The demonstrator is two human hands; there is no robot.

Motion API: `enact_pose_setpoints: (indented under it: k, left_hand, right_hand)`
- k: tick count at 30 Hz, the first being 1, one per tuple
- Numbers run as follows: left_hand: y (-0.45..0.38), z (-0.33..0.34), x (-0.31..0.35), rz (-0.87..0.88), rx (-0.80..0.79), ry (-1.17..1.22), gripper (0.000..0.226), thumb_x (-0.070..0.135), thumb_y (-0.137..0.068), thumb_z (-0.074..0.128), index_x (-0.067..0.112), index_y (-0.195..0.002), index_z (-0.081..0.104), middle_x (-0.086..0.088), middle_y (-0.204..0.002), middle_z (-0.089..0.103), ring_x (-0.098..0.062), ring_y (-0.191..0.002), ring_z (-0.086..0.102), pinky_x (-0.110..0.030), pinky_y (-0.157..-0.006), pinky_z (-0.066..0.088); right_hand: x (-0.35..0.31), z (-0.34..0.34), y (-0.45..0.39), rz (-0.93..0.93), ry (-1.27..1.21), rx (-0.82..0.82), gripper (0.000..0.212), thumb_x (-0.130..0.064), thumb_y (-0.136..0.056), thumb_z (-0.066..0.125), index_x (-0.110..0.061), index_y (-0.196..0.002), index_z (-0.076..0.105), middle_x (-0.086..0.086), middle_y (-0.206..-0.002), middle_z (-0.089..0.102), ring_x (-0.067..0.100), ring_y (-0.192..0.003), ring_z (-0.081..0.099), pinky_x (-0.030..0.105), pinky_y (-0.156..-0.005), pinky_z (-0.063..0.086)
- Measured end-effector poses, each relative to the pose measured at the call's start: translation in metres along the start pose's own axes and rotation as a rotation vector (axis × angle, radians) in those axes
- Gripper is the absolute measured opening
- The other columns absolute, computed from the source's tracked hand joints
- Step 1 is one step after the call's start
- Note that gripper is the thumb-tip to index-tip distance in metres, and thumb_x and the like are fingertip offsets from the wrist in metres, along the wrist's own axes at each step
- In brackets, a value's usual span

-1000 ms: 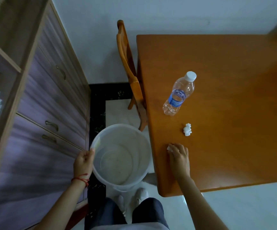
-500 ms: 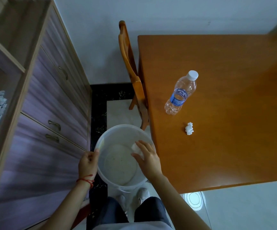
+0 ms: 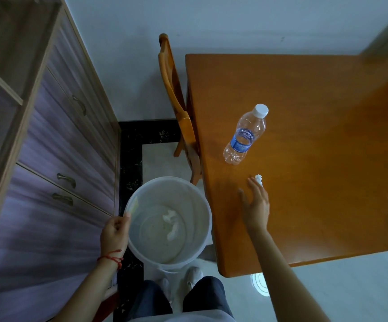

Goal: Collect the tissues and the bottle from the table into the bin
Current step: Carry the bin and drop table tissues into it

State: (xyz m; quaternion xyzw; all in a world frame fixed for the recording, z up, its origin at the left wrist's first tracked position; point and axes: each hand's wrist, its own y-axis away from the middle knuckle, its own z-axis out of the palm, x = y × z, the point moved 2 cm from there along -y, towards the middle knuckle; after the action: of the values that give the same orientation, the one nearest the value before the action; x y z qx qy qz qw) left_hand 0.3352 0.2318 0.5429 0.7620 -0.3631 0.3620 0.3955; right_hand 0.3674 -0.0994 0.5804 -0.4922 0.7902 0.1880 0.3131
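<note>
White tissue [image 3: 171, 223] lies in bin [image 3: 208, 217] — left hand [image 3: 115, 231] gripping.

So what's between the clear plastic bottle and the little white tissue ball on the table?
Nothing: the head view shows bare orange wooden table between bottle and tissue.

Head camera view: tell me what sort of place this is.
Probably a dining corner in a home: a wooden table with a matching chair against the wall, and a wooden cabinet with drawers alongside.

Bare bench [image 3: 316, 182] wide open right of the bottle [image 3: 244, 138], bottle upright beyond the crumpled tissue [image 3: 258, 178], chair [image 3: 176, 108] tight against the bench's left edge, bin [image 3: 202, 205] mouth unobstructed, drawers [image 3: 60, 170] close on the left
</note>
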Motion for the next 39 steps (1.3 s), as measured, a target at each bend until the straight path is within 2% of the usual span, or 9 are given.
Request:
enact_pose_setpoints:
  k: [3, 9, 15, 19, 24, 28, 33, 36, 39]
  left_hand:
    - [-0.001, 0.002, 0.001, -0.008, 0.006, 0.001, 0.039, 0.047, -0.071, 0.046, 0.009, -0.062, 0.049, -0.008, -0.061, 0.048, -0.026, -0.066, 0.047, -0.032, -0.06, 0.036]
    - [-0.004, 0.007, 0.009, -0.01, 0.05, -0.019, 0.05, 0.046, -0.069, 0.045, -0.003, -0.072, 0.056, -0.016, -0.071, 0.055, -0.028, -0.071, 0.05, -0.035, -0.065, 0.037]
    - [-0.009, 0.008, 0.007, -0.03, 0.069, -0.046, 0.052, 0.048, -0.07, 0.045, -0.001, -0.076, 0.058, -0.015, -0.073, 0.057, -0.028, -0.074, 0.051, -0.035, -0.069, 0.038]
    - [-0.006, 0.009, 0.009, -0.033, 0.079, -0.032, 0.046, 0.047, -0.069, 0.045, 0.002, -0.073, 0.056, -0.016, -0.073, 0.056, -0.027, -0.073, 0.05, -0.035, -0.069, 0.037]
    - [-0.003, 0.01, 0.009, -0.057, 0.083, -0.009, 0.044, 0.046, -0.068, 0.046, 0.003, -0.076, 0.056, -0.017, -0.076, 0.058, -0.03, -0.076, 0.053, -0.037, -0.07, 0.04]
    - [0.0, 0.009, 0.01, -0.074, 0.08, 0.008, 0.042, 0.049, -0.067, 0.047, 0.008, -0.071, 0.055, -0.018, -0.075, 0.058, -0.031, -0.074, 0.054, -0.042, -0.07, 0.044]
    - [0.002, 0.006, 0.013, -0.075, 0.087, 0.029, 0.063, 0.065, -0.054, 0.044, 0.007, -0.074, 0.057, -0.02, -0.077, 0.06, -0.033, -0.074, 0.056, -0.046, -0.072, 0.048]
    - [0.003, 0.005, 0.019, -0.071, 0.101, 0.025, 0.052, 0.062, -0.055, 0.044, 0.013, -0.065, 0.053, -0.019, -0.073, 0.058, -0.033, -0.073, 0.055, -0.043, -0.07, 0.045]
    - [0.003, 0.006, 0.027, -0.058, 0.126, 0.004, 0.034, 0.046, -0.066, 0.047, 0.013, -0.059, 0.049, -0.018, -0.066, 0.055, -0.033, -0.071, 0.054, -0.043, -0.071, 0.045]
  right_hand:
    - [0.015, -0.004, -0.022, 0.041, 0.023, 0.009, 0.045, -0.029, -0.089, 0.054, -0.015, -0.131, 0.045, 0.007, -0.143, 0.043, 0.023, -0.134, 0.034, 0.037, -0.102, 0.034]
    - [0.032, 0.002, -0.047, 0.08, 0.114, -0.078, 0.043, -0.024, -0.092, 0.05, -0.018, -0.134, 0.041, 0.004, -0.148, 0.036, 0.023, -0.137, 0.027, 0.042, -0.103, 0.036]
    - [0.04, 0.01, -0.044, 0.022, 0.14, -0.081, 0.029, -0.003, -0.091, 0.044, -0.003, -0.118, 0.057, 0.016, -0.127, 0.054, 0.033, -0.12, 0.041, 0.04, -0.093, 0.04]
    - [0.027, 0.008, -0.04, 0.064, 0.025, -0.065, 0.027, -0.006, -0.09, 0.05, 0.0, -0.114, 0.059, 0.019, -0.119, 0.058, 0.033, -0.114, 0.048, 0.038, -0.093, 0.04]
    - [-0.02, 0.022, -0.012, -0.044, -0.167, -0.105, 0.026, -0.009, -0.086, 0.059, -0.008, -0.111, 0.061, 0.013, -0.113, 0.063, 0.025, -0.102, 0.059, 0.039, -0.085, 0.054]
    - [-0.051, 0.047, 0.023, -0.169, -0.23, -0.26, 0.026, -0.009, -0.085, 0.06, -0.01, -0.111, 0.061, 0.008, -0.114, 0.062, 0.02, -0.104, 0.058, 0.038, -0.089, 0.053]
    - [-0.067, 0.066, 0.047, -0.241, -0.233, -0.442, 0.036, -0.016, -0.086, 0.06, -0.015, -0.122, 0.055, 0.005, -0.127, 0.058, 0.016, -0.118, 0.051, 0.029, -0.101, 0.044]
    - [-0.067, 0.066, 0.045, -0.259, -0.19, -0.492, 0.047, -0.025, -0.084, 0.063, -0.019, -0.128, 0.049, 0.001, -0.136, 0.051, 0.013, -0.128, 0.042, 0.019, -0.101, 0.031]
    - [-0.064, 0.059, 0.035, -0.25, -0.195, -0.464, 0.051, -0.029, -0.082, 0.065, -0.02, -0.129, 0.048, 0.002, -0.138, 0.048, 0.015, -0.129, 0.041, 0.022, -0.102, 0.034]
